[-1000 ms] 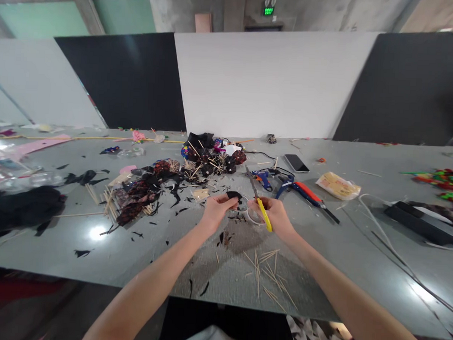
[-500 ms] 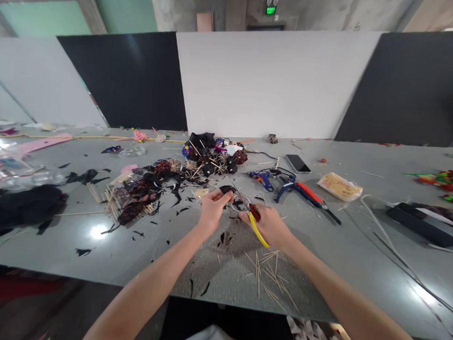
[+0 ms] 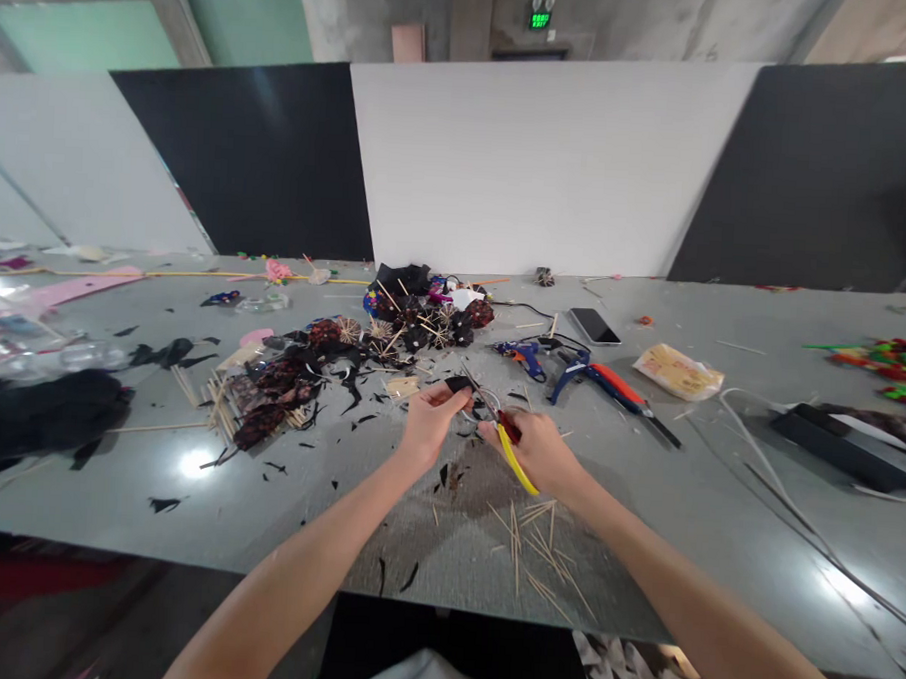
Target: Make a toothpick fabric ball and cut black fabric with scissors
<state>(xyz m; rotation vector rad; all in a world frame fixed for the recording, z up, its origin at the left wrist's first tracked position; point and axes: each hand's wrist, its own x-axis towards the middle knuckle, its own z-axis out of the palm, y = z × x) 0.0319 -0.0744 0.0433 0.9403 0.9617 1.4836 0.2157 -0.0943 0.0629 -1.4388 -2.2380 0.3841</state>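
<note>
Near the middle of the table, my left hand (image 3: 429,419) pinches a small piece of black fabric (image 3: 458,383) between thumb and fingers. My right hand (image 3: 534,445) is closed round scissors (image 3: 514,457) with yellow and dark red handles. Their blades point up and left, close beside the fabric; whether they touch it is hard to see. Black scraps (image 3: 444,473) lie on the table below my hands. Beyond them sits a pile of dark fabric balls (image 3: 423,328), several stuck with thin wooden sticks.
Loose wooden sticks (image 3: 541,549) lie near the table's front edge. Right of my hands are a blue glue gun (image 3: 527,359), a red-and-blue tool (image 3: 617,385), a phone (image 3: 595,326) and a yellow packet (image 3: 678,372). Black cloth (image 3: 51,417) lies far left. A white cable (image 3: 777,484) crosses the right side.
My left hand has turned slightly, and the black fabric has shifted a little to the right, nearer the scissor blades. My right hand stays in nearly the same place.
</note>
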